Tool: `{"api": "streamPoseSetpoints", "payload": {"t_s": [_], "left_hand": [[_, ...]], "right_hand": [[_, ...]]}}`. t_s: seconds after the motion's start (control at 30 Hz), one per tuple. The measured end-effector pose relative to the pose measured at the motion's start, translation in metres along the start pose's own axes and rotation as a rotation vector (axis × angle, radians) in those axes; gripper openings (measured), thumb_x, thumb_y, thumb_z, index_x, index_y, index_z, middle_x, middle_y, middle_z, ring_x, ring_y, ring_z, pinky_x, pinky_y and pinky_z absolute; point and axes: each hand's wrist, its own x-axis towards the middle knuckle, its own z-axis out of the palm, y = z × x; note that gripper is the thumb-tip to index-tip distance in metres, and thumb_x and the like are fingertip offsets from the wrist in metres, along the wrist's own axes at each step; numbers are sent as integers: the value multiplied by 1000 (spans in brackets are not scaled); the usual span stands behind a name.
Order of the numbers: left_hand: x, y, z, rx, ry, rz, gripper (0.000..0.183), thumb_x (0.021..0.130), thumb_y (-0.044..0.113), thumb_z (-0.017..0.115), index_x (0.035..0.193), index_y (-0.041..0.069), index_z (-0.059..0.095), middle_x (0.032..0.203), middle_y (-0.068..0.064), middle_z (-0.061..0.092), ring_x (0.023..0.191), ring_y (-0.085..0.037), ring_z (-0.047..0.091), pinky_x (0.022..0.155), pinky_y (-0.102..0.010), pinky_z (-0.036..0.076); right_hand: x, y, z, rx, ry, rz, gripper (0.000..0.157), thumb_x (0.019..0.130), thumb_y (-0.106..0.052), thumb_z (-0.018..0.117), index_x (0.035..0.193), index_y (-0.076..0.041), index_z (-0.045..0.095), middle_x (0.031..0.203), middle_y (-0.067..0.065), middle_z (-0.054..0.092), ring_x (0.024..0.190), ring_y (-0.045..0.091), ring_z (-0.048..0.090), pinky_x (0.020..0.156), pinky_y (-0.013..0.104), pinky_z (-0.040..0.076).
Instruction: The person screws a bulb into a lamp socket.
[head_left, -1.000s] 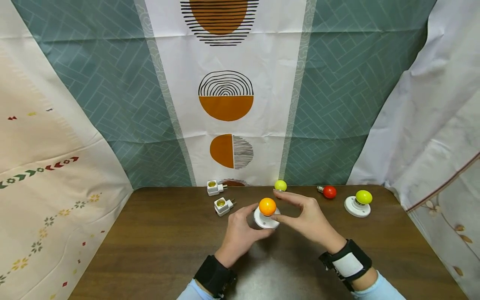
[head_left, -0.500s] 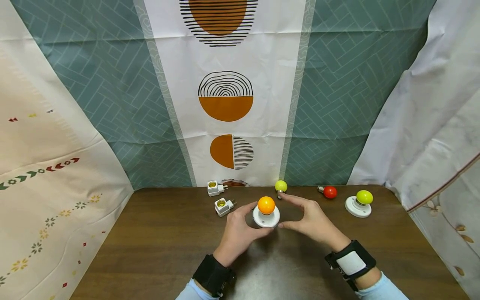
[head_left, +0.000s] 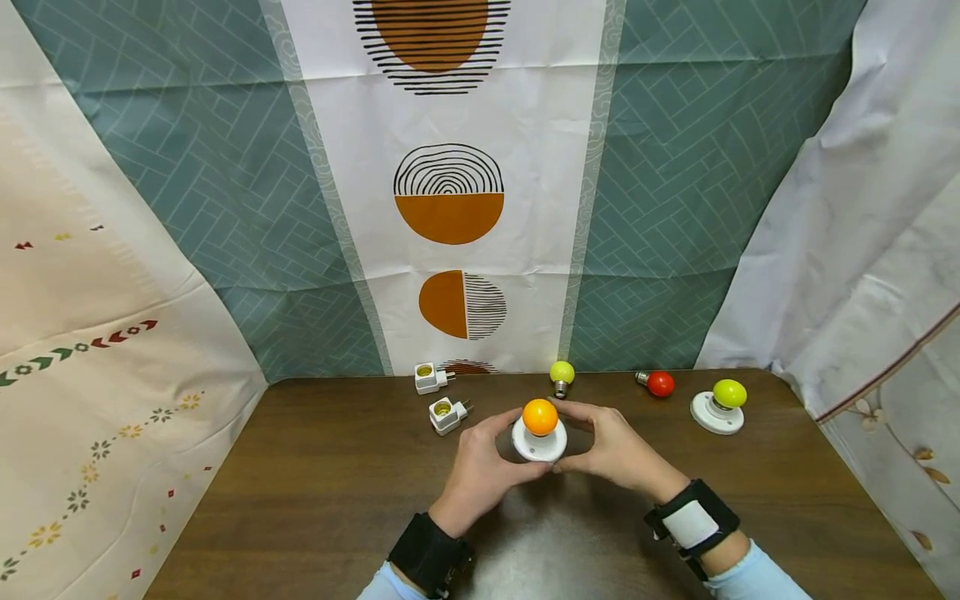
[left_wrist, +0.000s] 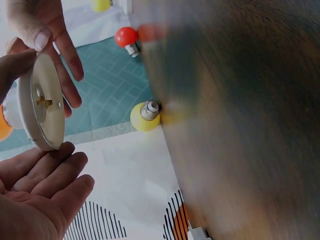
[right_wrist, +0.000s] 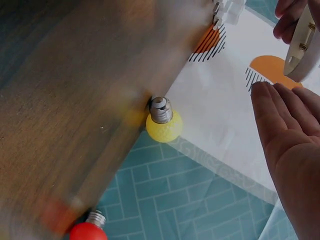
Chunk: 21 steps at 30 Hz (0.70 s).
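A white round lamp holder (head_left: 538,448) with an orange bulb (head_left: 540,416) seated in it is held up off the table between both hands. My left hand (head_left: 483,462) grips its rim from the left, thumb at the near side and fingertips at the far side. From the right, my right hand (head_left: 615,448) has its thumb at the near rim and its fingers at the far side. The left wrist view shows the holder's open underside (left_wrist: 56,117) with brass contacts. Both thumbs come close together at the rim there.
Two white plug-in sockets (head_left: 444,414) stand back left on the brown table (head_left: 337,492). A yellow-green bulb (head_left: 562,373) and a red bulb (head_left: 660,383) lie along the back edge. Further right stands another white lamp holder (head_left: 708,421) bearing a yellow-green bulb (head_left: 729,393).
The right hand moved off the bulb area to the right, then came back in to the holder's rim. The holder has shifted slightly right with the left hand.
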Motion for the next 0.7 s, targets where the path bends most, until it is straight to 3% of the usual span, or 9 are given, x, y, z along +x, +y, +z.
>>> {"api": "streamPoseSetpoints", "payload": {"t_s": [0.17,0.37,0.7], "left_hand": [[-1,-2,-1,-12,-46,12,74,63,51,80,127,21,56,119,13,55,108,-5,49,90,-31,41],[-1,-5,-1,-28,-66,58,71,64,51,79,126,23,56,117,14,55,108,-5,50,89,-31,41],[-1,-4,-4,-55,-133,53,71,65,43,81,128,22,54,120,16,54,110,-3,49,92,-35,40]], "right_hand": [[1,-3,2,-2,-33,13,74,61,-29,86,127,-28,53,123,-17,53,113,4,49,93,29,39],[2,-7,4,37,-44,32,68,61,-13,85,122,-21,57,118,-11,57,109,9,53,91,32,41],[3,-3,10,9,-39,-26,69,58,-29,88,120,-31,57,115,-16,58,107,6,53,91,29,41]]}}
